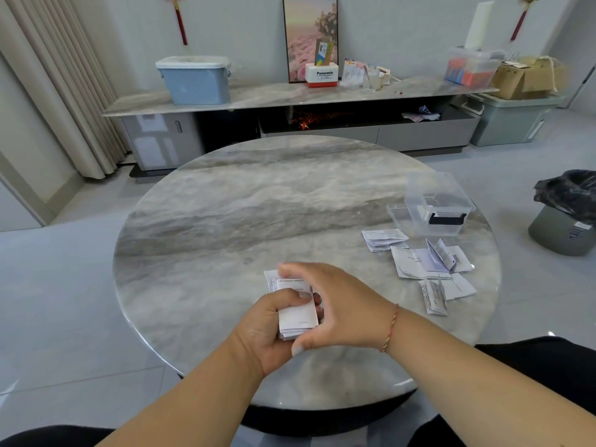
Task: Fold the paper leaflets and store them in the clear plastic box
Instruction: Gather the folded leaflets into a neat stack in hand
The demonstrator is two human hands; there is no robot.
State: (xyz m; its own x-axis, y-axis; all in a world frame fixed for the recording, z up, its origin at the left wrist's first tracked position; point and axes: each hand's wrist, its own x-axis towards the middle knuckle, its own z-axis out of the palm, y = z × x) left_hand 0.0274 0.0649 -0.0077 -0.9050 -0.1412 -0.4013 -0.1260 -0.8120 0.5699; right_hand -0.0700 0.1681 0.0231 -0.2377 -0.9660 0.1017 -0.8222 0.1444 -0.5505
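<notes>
Head view. You are holding a folded paper leaflet [295,309] over the near middle of the round marble surface [258,204]. Your left hand [271,327] is curling its fingers round the lower part of the leaflet, its grip closed on the paper with the thumb lying across the top face. Your right hand [338,308] is arching over the leaflet from the right, its fingers reaching the far edge and its thumb meeting the near corner, so this grip too is pinching the paper, apparently pressing a crease. The leaflet is showing several layers at its near edge, which suggests that the fold is nearly finished.

To your right, the clear plastic box [438,209] is standing on the surface near its far right rim, its black latch [446,218] facing you and its lid [398,212] seemingly lying just beside it on the left. What the box is holding cannot be told through its walls; at most one or two pale slips are showing. Between the box and your hands, a stack of leaflets [383,239] and a loose spread of further leaflets [433,269] are lying on the surface, some part-folded, some standing open.

Judged from this, the task is in an early or middle stage: one leaflet is being folded, and several are waiting to be folded and stored.
</notes>
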